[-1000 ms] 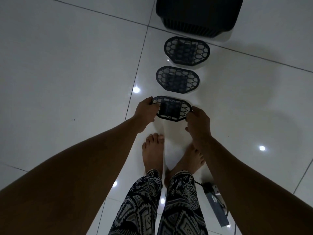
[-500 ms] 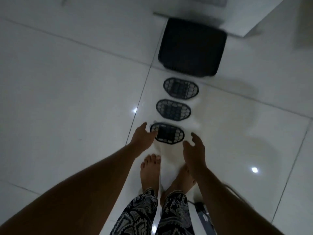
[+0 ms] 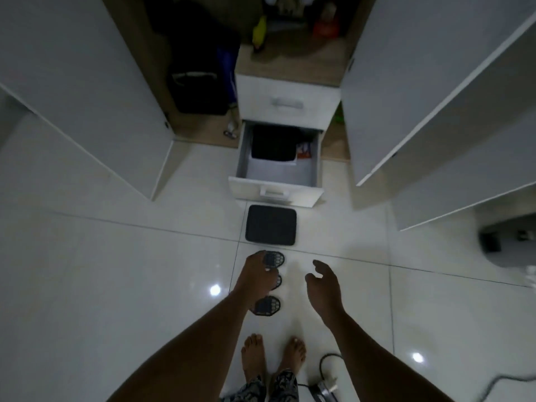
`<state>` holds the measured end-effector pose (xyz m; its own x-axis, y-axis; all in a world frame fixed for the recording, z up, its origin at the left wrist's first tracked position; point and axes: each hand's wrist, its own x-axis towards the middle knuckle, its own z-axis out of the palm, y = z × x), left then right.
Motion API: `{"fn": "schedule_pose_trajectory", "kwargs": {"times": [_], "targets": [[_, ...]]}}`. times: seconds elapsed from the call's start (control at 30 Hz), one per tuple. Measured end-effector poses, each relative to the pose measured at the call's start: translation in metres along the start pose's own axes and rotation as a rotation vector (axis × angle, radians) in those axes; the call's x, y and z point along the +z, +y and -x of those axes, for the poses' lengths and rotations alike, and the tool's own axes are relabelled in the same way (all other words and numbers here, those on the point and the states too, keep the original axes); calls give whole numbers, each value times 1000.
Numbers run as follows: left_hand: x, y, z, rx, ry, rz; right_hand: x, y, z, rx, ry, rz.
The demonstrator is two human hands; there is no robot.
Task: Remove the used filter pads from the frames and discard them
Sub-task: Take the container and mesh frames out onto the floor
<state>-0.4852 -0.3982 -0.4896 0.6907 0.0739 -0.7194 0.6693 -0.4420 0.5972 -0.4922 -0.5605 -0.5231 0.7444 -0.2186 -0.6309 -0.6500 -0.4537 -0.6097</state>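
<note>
Three mesh frames on floor, left hand and right hand hovering, fingers loose, empty

A glossy white tiled floor is showing bright spots of reflected light. At its far edge a white wardrobe is standing with both tall doors swung open, the left door and the right door. Between them a lower drawer is hanging pulled out over the floor, carrying a black box at its back left and a red and white packet in its back right corner. A closed drawer is sitting above it. A black bag is standing in the compartment left of the drawers. A yellow item and a red item are resting on the wooden top above. A dark cable is trailing across the floor's near right corner.
</note>
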Motion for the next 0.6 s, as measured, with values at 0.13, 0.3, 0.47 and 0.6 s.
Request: {"fn": "schedule_pose_trajectory", "kwargs": {"times": [0.13,0.3,0.47,0.6], "targets": [[-20,65,62,194,1,-15,-54,-51,56,-118,52,-86],[-24,138,107,374,38,-62,-118,-90,94,-234,174,-82],[-16,206,124,473,44,-105,-186,-117,107,-306,271,-137],[0,254,115,533,80,-127,-236,-140,105,-355,354,-162]]}}
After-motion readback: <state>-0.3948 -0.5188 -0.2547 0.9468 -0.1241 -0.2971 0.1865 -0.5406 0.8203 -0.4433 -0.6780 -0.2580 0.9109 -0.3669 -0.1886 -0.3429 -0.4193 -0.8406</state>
